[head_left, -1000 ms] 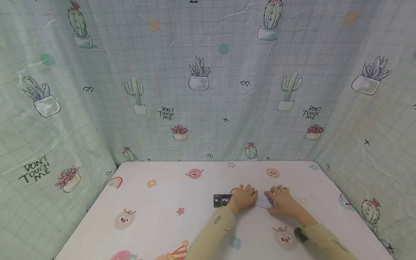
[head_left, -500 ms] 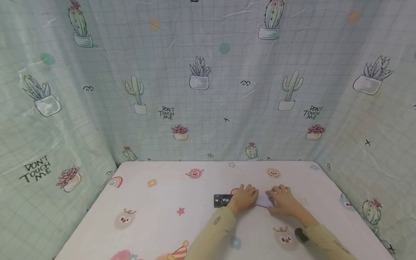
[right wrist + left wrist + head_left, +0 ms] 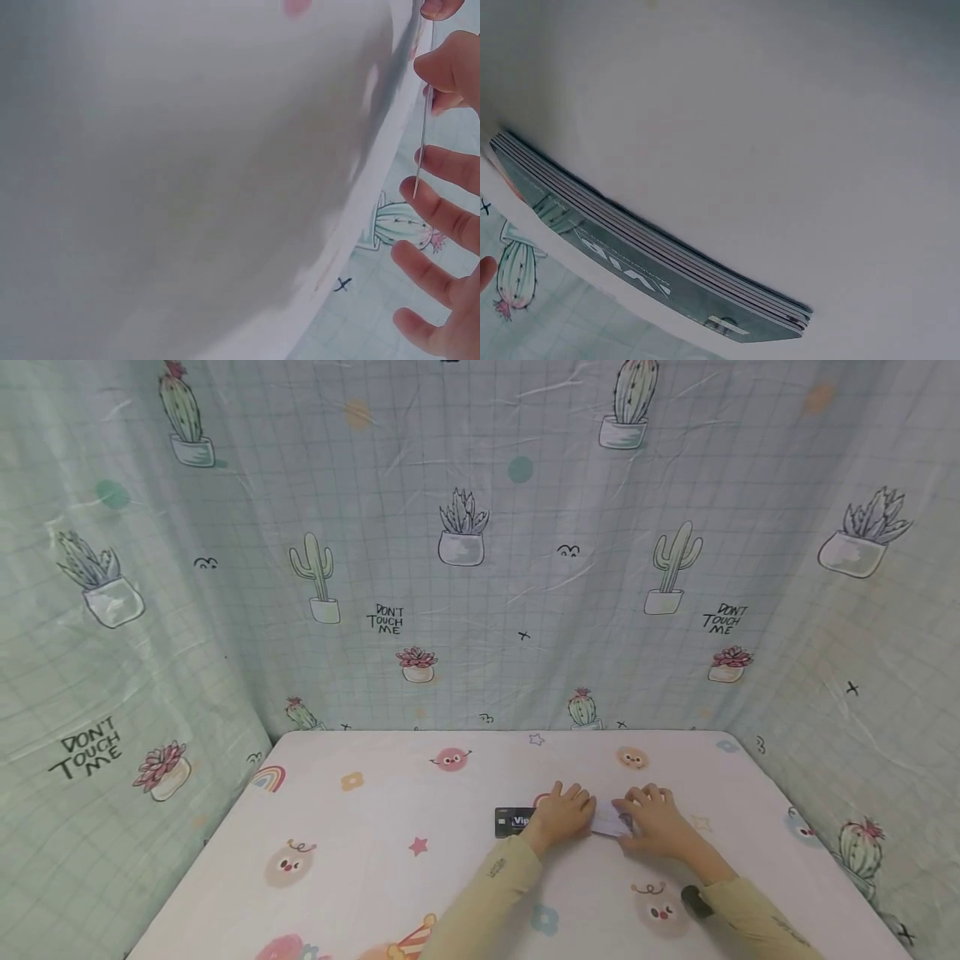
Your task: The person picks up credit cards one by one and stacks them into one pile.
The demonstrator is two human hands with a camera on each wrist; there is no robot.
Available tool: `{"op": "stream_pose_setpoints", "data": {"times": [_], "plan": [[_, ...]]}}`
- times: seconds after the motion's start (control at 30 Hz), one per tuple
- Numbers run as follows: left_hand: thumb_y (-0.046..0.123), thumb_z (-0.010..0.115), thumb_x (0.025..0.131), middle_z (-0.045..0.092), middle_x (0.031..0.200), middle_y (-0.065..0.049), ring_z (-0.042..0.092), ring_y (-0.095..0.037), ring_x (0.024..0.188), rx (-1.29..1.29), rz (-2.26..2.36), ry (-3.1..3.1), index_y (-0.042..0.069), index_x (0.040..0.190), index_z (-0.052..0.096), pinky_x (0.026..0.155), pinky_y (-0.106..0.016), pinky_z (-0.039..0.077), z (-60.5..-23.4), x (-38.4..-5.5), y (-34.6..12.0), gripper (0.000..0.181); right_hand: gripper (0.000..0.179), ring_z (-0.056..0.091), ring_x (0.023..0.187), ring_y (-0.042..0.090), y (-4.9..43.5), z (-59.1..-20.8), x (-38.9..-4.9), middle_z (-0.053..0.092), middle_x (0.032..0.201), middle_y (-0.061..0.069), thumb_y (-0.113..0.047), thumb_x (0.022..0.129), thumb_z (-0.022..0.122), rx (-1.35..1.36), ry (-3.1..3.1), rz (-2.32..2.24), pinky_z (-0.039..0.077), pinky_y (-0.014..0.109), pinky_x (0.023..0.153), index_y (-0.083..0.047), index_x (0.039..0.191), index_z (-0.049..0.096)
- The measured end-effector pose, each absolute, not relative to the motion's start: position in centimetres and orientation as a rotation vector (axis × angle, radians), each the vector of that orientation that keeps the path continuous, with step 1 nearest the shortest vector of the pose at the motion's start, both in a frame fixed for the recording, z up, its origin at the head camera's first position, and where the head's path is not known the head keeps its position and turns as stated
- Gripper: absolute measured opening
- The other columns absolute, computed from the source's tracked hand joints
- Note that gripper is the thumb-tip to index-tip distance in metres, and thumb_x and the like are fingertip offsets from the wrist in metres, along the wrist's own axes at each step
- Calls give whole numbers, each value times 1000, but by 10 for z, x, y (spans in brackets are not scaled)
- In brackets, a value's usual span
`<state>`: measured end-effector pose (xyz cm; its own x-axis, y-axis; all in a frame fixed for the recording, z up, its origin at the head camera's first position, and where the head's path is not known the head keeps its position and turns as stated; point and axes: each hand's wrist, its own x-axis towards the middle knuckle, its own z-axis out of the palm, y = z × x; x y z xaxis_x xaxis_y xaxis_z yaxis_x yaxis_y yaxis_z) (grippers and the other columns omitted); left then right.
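A thin pale lilac card (image 3: 609, 820) is held between my two hands, just above the table. My right hand (image 3: 656, 822) pinches its right end; the right wrist view shows the card (image 3: 424, 127) edge-on, with the thumb (image 3: 450, 67) on one side and fingers behind. My left hand (image 3: 564, 814) grips the left end, and only a fingertip (image 3: 441, 7) of it shows in the right wrist view. Left of that hand lies a neat stack of black cards marked "Vip" (image 3: 512, 821), partly covered by the left wrist. Several layers of the stack (image 3: 660, 247) show in the left wrist view.
The table (image 3: 360, 843) has a white cloth printed with faces, stars and flowers. Cactus-print curtains (image 3: 480, 568) hang behind it and along both sides. A small dark object (image 3: 695, 902) sits at the right sleeve.
Both hands stay in almost the same place with the pale card between them. The card's tilt shifts slightly, and its face looks a little darker lilac than a second ago. The stack stays put.
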<state>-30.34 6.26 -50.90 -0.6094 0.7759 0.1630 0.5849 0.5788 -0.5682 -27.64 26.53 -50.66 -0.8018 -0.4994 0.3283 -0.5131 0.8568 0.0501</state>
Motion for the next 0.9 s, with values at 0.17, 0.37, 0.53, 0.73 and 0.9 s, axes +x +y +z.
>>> {"op": "stream_pose_setpoints", "data": {"times": [0.17,0.37,0.53,0.73,0.9], "plan": [[53,37,88,52,117,9,45,-9,112,-1112,652,-2419,24,125,45,92,-32,40,-507,-302,59,48,54,43,87,23,263,-504,-274,51,92,-1,-40,63,71,776,-2700,58,34,51,78,-12,108,60],[54,38,88,51,117,9,45,-9,111,-1118,639,-2427,24,125,45,94,-34,40,-506,-301,53,48,54,43,88,22,258,-501,-272,51,92,-1,-40,63,72,784,-2686,43,34,51,79,-14,109,60],[53,39,88,52,115,9,46,-9,108,-1117,643,-2390,23,123,47,92,-33,41,-506,-300,49,47,55,43,88,22,254,-501,-272,51,93,-1,-41,63,72,776,-2688,20,35,52,80,-15,110,60],[53,42,87,54,113,8,46,-10,108,-1134,586,-2371,22,120,49,93,-34,41,-502,-298,42,46,55,43,89,23,251,-500,-273,51,94,-1,-43,63,71,800,-2675,3,35,52,80,-16,111,60],[53,43,86,55,109,9,48,-9,105,-1137,558,-2355,23,117,51,91,-33,42,-505,-297,37,44,54,43,88,22,247,-499,-272,52,92,-1,-43,62,71,823,-2652,19,35,52,80,-16,109,61]]}}
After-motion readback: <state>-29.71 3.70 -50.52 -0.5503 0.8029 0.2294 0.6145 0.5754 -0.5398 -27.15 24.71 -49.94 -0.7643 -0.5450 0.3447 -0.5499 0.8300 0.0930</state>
